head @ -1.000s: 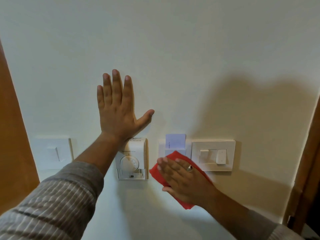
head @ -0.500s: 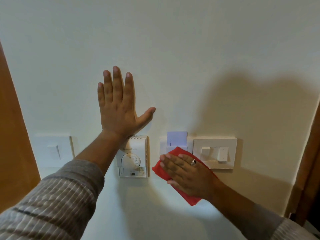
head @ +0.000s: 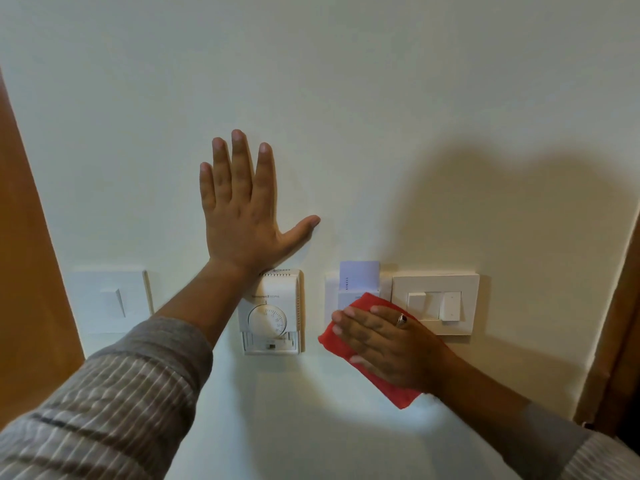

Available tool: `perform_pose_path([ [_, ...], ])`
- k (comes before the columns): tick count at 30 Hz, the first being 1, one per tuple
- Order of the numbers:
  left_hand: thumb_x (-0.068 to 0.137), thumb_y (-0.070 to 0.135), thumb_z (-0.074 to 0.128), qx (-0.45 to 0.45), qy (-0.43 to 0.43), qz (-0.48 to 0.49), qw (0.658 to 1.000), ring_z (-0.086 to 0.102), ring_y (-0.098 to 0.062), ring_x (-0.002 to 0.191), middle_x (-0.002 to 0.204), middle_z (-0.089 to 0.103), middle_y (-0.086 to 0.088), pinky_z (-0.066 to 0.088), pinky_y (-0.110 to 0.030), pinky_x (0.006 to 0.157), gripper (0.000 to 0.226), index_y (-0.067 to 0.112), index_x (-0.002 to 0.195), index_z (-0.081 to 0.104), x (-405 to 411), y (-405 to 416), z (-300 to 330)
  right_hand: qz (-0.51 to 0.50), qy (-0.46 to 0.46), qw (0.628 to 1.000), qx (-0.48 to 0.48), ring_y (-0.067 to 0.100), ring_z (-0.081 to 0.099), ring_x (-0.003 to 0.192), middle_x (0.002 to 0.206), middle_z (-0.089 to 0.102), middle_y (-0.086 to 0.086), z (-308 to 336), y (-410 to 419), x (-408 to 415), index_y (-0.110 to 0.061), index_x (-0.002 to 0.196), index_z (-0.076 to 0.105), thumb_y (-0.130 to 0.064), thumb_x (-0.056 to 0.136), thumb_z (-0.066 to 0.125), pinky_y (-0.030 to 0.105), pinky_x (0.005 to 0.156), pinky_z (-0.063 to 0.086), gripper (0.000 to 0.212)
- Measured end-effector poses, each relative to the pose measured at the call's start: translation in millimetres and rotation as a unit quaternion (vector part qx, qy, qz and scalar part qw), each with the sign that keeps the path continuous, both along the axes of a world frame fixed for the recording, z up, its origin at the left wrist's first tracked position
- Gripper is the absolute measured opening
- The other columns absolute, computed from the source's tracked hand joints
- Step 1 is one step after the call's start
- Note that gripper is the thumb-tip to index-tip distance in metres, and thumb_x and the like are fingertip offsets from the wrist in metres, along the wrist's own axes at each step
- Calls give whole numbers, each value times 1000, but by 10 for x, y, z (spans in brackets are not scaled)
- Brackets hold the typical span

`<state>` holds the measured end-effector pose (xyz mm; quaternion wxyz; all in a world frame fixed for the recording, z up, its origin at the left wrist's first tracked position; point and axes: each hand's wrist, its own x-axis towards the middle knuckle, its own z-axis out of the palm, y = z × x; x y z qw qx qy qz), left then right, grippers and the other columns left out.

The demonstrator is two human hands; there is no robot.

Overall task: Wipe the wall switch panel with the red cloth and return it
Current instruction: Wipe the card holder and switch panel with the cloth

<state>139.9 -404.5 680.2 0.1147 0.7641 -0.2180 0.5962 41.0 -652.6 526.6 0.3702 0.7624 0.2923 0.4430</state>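
My right hand (head: 388, 344) presses the red cloth (head: 391, 386) flat against the wall, over the lower part of a white card-holder panel (head: 334, 289) with a pale card (head: 359, 274) in its slot. The cloth's upper corner touches the left edge of the white wall switch panel (head: 435, 303) with two rocker switches. My left hand (head: 242, 216) rests flat and spread on the bare wall, just above a white dial thermostat (head: 272, 313). It holds nothing.
Another white single switch plate (head: 107, 301) sits at the left, next to a brown wooden door frame (head: 24, 271). A second wooden frame edge (head: 620, 323) borders the wall on the right. Cream wall spreads above the panels.
My right hand has slid the red cloth a little up and to the right, toward the switch panel. My left hand has stayed flat on the wall.
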Motion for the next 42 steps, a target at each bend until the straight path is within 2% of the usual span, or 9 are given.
perform_pose_path([
  [5, 82, 86, 37, 1, 11, 6, 1000, 7, -49, 152, 164, 9, -29, 8, -61, 124, 112, 6, 158, 14, -8, -9, 3, -1, -68, 993, 92, 31, 16, 150, 157, 22, 14, 22, 196, 48, -6, 151, 27, -42, 102, 44, 43, 121, 18, 64],
  [9, 82, 86, 37, 0, 4, 9, 1000, 10, -50, 152, 164, 12, -30, 10, -61, 123, 112, 5, 157, 17, 3, -14, -7, -70, -116, 965, 225, 34, 11, 150, 158, 17, 17, -36, 609, 158, -3, 153, 19, -51, 101, 36, 47, 122, 10, 73],
  [17, 81, 87, 37, 3, 9, 5, 1000, 8, -48, 153, 165, 9, -28, 9, -61, 124, 113, 6, 158, 13, -5, 2, -4, 21, 3, 999, -28, 28, 19, 149, 159, 22, 10, 202, 115, 47, -10, 151, 30, -38, 104, 45, 41, 122, 18, 57],
  [23, 81, 86, 39, 0, 0, 6, 1000, 10, -50, 152, 164, 11, -29, 9, -61, 124, 114, 6, 158, 15, 18, 3, -10, -40, -111, 982, 150, 33, 19, 149, 160, 17, 17, -236, 258, 103, -4, 151, 27, -46, 99, 49, 47, 122, 13, 71],
  [25, 81, 86, 39, 2, 0, 8, 1000, 9, -49, 152, 164, 10, -29, 9, -61, 124, 113, 7, 158, 14, 27, 2, -16, -38, -73, 990, 117, 31, 17, 150, 164, 10, 14, -359, 167, 81, -7, 152, 27, -45, 98, 50, 45, 123, 13, 70],
  [28, 81, 86, 38, 2, -2, 5, 1000, 8, -49, 152, 164, 9, -29, 8, -61, 124, 113, 8, 158, 12, 28, 5, -14, -20, -41, 998, 52, 27, 22, 149, 159, 23, 10, -247, -10, -13, -10, 149, 32, -46, 97, 52, 42, 123, 14, 67],
  [31, 81, 87, 38, 2, 3, 3, 1000, 8, -50, 152, 164, 9, -30, 8, -61, 124, 113, 8, 158, 12, 15, 5, -18, -18, -87, 990, 111, 29, 26, 147, 152, 34, 12, -141, 65, -40, -7, 147, 35, -48, 95, 54, 43, 123, 12, 69],
  [35, 81, 87, 38, 1, 0, 7, 1000, 11, -51, 151, 163, 12, -31, 10, -62, 123, 114, 6, 158, 16, 20, -5, -3, -51, -120, 970, 206, 32, 17, 148, 157, 20, 16, -62, 442, 101, -4, 151, 25, -50, 101, 40, 46, 121, 12, 71],
  [42, 81, 87, 39, 5, -1, -3, 1000, 11, -51, 151, 163, 12, -31, 10, -63, 123, 114, 6, 157, 17, 24, 13, -14, -6, -34, 998, 54, 27, 17, 150, 159, 21, 10, -76, 100, 12, -8, 151, 28, -41, 100, 47, 42, 123, 10, 63],
])
